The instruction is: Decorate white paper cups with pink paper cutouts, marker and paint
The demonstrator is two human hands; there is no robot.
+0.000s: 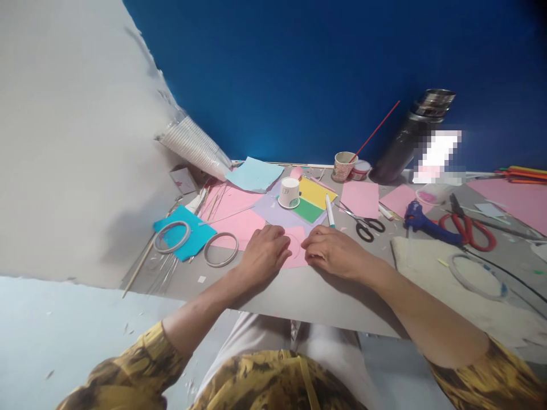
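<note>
Both hands rest on a small pink paper sheet [296, 246] with a circle drawn on it, lying on the grey table [325, 293]. My left hand [264, 254] covers the sheet's left side with fingers curled and pressed onto it. My right hand [334, 250] pinches the sheet's right edge with closed fingers. A white-and-teal marker [329, 211] lies just beyond my right hand, and black-handled scissors [366, 225] lie to its right.
A paper cup [289, 192] stands on stacked coloured sheets [315, 200]. Two rings [221, 249] lie left, one on blue paper [184, 233]. To the right are a blue glue gun [425, 224], red pliers [468, 230], a metal flask [408, 139] and a brush cup [344, 166].
</note>
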